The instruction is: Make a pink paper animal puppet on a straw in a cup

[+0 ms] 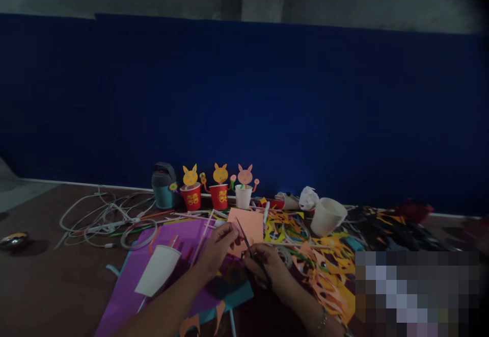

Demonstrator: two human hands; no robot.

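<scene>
The cups (158,270) looked like smooth, matt paper. The scissor blade (244,235) looked like dark metal. The purple sheet (171,240) was flat, matt paper, and the silvery object (14,241) had a glossy, smooth surface.

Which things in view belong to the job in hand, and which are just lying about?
In the job:
- orange paper, held by the left hand
- scissors, in the right hand
- three cat-faced paper cups, probably related pieces

Apparently just lying about:
- white cables
- teal lidded bottle
- crumpled white paper
- cut paper scraps
</scene>
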